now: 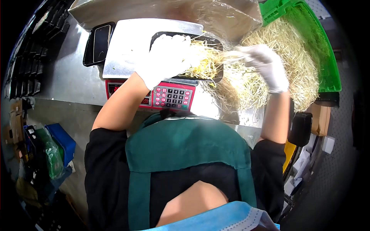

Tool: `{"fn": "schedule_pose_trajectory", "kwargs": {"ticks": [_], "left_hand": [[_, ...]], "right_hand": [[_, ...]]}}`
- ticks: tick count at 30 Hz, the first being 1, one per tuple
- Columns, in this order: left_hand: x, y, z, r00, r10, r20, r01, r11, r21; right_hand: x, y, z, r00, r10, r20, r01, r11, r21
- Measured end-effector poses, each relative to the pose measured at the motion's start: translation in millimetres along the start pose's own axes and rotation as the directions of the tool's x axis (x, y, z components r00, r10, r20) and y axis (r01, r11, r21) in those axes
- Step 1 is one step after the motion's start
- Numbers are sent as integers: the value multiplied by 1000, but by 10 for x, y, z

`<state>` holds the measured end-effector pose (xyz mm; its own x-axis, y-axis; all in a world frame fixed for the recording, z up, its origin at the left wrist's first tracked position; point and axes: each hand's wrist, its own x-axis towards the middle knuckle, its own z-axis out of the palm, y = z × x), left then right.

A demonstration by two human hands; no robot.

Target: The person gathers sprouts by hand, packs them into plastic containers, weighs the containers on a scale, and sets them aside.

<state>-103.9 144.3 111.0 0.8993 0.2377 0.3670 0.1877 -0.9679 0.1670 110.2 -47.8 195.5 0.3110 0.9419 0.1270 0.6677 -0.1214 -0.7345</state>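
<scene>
A black tray [220, 75] filled with bean sprouts [206, 61] rests on the platform of a scale [129, 46]. My left hand [167, 57], in a white glove, is curled over the tray's left part, with sprouts sticking out beside it. Glare washes out its fingers. To the right of the tray, my right hand [266, 63], also gloved, is closed on a thin bunch of sprouts that stretches toward the tray. Its fingertips are slightly blurred. Under this hand lies a large heap of bean sprouts [293, 57].
A green crate [327, 57] lies on its side around the heap. The scale's red keypad panel [172, 97] faces me. Left of the scale is another black tray [90, 46] with a phone-like object in it. Stacked black trays [32, 65] stand far left; a plastic bag [169, 13] lies behind.
</scene>
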Motion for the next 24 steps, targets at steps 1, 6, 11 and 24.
{"fn": "schedule_pose_trajectory", "kwargs": {"ticks": [1, 6, 11, 24], "left_hand": [[-8, -16, 15, 1000, -4, 2, 4, 1000, 6], [-195, -135, -261, 966, -104, -238, 24, 949, -314], [-441, 22, -443, 940, -339, -35, 173, 562, -809], [242, -31, -29, 996, 76, -44, -85, 964, -252]], "right_hand": [[-20, -33, -153, 997, 42, -71, -32, 991, 127], [215, -358, 108, 967, -40, -253, 161, 861, 481], [528, 180, 821, 914, -368, 170, 378, 925, -33], [-708, 1276, 853, 989, 52, 136, 70, 648, -758]]}}
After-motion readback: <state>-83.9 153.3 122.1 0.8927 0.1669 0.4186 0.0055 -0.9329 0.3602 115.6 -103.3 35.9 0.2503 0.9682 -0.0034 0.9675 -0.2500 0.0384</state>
